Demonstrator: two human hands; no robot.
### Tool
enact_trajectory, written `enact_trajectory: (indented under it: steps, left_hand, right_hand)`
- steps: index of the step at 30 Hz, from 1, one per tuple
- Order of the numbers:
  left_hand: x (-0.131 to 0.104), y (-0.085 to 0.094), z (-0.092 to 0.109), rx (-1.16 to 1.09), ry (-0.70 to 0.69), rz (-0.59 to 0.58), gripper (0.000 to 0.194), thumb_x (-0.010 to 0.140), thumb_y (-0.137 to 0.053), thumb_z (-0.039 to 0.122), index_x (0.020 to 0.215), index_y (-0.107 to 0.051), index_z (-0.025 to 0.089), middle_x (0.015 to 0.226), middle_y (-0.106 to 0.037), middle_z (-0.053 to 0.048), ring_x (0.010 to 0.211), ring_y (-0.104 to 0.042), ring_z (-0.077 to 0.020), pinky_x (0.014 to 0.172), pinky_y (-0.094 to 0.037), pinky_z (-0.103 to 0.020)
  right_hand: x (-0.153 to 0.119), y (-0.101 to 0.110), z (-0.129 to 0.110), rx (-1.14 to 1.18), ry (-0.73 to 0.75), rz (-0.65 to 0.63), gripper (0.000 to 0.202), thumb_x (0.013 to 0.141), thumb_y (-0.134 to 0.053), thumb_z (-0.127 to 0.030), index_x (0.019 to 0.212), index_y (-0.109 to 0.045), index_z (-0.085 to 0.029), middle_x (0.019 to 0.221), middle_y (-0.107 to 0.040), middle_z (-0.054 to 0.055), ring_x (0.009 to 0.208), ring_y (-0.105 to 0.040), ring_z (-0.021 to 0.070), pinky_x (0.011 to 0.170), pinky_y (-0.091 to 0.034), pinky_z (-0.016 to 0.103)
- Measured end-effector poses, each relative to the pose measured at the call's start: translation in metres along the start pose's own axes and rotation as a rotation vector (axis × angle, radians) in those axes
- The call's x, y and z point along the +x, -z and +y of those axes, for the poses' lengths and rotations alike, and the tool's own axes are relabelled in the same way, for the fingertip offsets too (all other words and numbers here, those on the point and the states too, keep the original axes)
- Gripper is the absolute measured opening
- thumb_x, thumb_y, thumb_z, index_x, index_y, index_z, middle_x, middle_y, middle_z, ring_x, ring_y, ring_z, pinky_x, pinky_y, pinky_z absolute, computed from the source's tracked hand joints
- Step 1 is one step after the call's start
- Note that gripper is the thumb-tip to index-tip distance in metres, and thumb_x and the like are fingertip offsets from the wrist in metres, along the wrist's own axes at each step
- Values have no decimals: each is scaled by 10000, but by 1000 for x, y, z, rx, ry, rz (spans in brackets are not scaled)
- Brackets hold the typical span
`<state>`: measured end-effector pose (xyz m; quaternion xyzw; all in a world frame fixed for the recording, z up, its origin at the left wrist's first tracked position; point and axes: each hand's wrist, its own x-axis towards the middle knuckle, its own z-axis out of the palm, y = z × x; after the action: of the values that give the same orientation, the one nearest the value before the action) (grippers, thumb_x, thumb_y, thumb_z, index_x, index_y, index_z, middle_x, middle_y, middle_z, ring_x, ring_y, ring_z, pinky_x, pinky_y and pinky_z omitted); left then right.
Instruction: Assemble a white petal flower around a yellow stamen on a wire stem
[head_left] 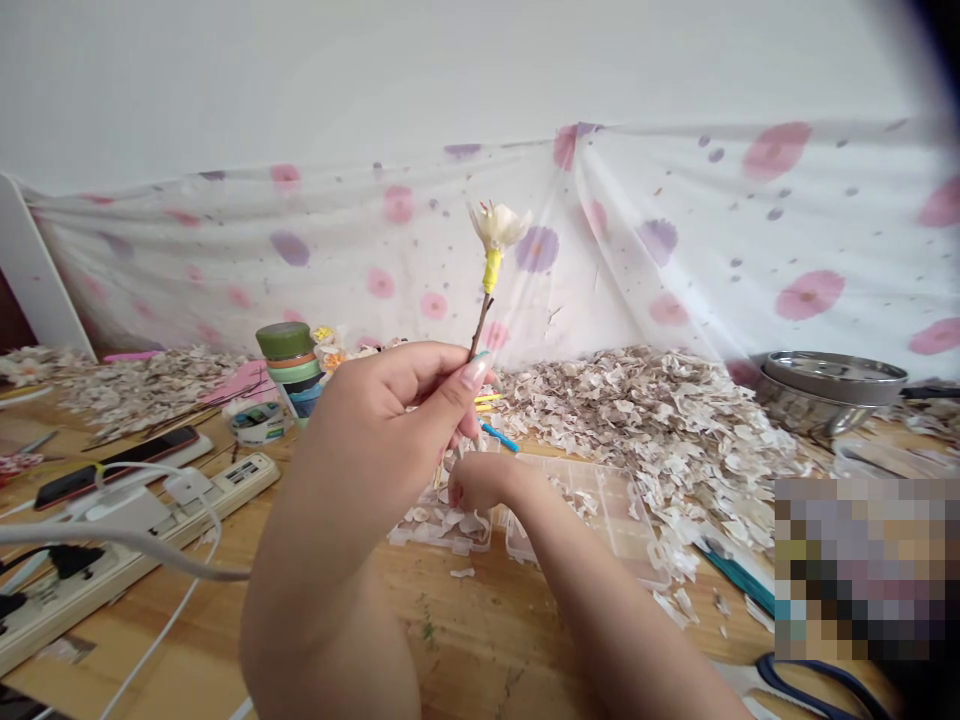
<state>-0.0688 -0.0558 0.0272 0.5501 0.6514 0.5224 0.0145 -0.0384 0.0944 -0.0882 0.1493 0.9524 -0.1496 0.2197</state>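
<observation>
My left hand point(420, 410) is closed in a pinch on the brown stem of a handmade flower point(501, 228), held upright. Pale cream petals top it, with yellow tape point(491, 270) wrapped round the base of the bloom. Lower and farther off, my right hand point(484, 480) reaches over the clear plastic compartment box point(622, 500), by the side with pale petal-like flakes point(442, 525). Its fingers are mostly hidden, partly behind my left hand, so I cannot make out what they touch. A blue stick-like tool point(499, 437) lies just beyond the box.
A large heap of pale flakes point(645, 430) spreads along the back right. A metal pan point(829, 390) stands at far right; scissors point(810, 685) lie near the front. To the left are a power strip point(247, 480) with cables, a phone point(120, 465), a tape roll point(256, 422) and a green-lidded jar point(289, 365).
</observation>
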Motion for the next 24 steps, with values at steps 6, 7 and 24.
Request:
enact_trajectory:
  steps: [6,7,24]
  left_hand:
    - [1,0,0,6,2,0,377,870,-586,396,537,-580,219,649,-648,6,600,-563,-135,473,-337,-232]
    - [1,-1,0,5,4,-6,374,869,-588,393,538,-580,219,639,-637,6,607,-565,-137,469,-333,-231]
    - [27,-28,-17,-334,118,193,158,797,-686,324,719,-655,190,530,-556,52,494,-459,-99,479,-353,-212]
  right_hand:
    - [0,-1,7,114,-20,99,271,951,-615,-329,1164,-631,-162,1200,-650,84,1044,-650,222,895,-560,435]
    - [1,-2,8,146,-19,118,268,950,-616,-331,1154,-634,-159,1193,-652,83,1041,-651,222,895,-559,436]
    - [-100,34,17,1352,532,776,295,739,-741,-461,792,-748,-171,745,-715,21,619,-543,88,671,-483,243]
